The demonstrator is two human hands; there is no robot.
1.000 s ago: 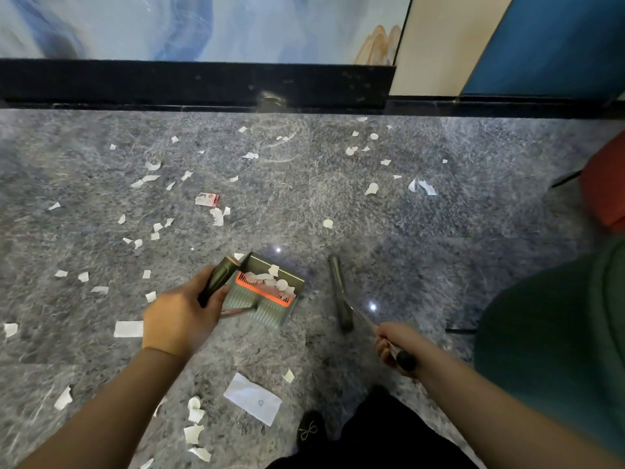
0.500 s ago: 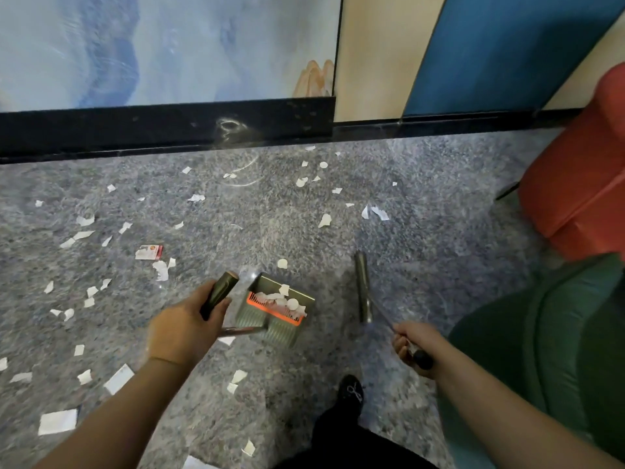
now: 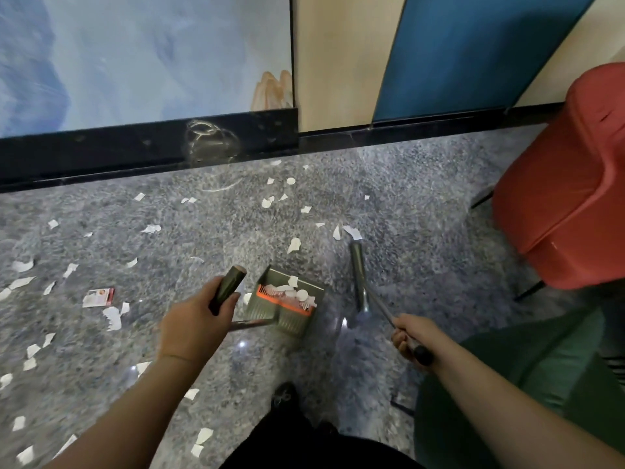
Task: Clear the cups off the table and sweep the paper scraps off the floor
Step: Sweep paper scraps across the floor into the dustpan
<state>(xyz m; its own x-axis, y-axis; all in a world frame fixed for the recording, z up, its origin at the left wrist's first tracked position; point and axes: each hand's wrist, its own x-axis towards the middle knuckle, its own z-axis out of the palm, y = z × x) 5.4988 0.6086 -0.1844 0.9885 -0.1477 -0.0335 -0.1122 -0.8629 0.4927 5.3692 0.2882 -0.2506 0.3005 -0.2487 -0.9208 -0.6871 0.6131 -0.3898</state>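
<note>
Head view: right hand (image 3: 407, 336) grips broom (image 3: 359, 275) (head pointing wallward); left hand (image 3: 194, 321) grips dustpan (image 3: 285, 299).

red chair (image 3: 571, 184), green seat (image 3: 527, 377) (partly cropped), blue panel (image 3: 473, 52)

- Floor (image 3: 422, 204): speckled grey-blue stone.
- Paper scraps (image 3: 294, 244): white, strewn over it.
- Small card (image 3: 98, 297): white with a red edge.
- Dustpan (image 3: 285, 304): olive-grey, ribbed, with an orange comb strip across it.
- Dustpan handle (image 3: 227, 288): dark olive grip.
- Broom (image 3: 358, 275): dark grey head, silvery pole, black end cap.
- Skirting (image 3: 135, 147): glossy black.
- Wall panels: pale blue marbled (image 3: 135, 55), cream (image 3: 331, 55), deep blue (image 3: 456, 52).
- Chairs: red (image 3: 568, 184) and dark green (image 3: 527, 384).
</note>
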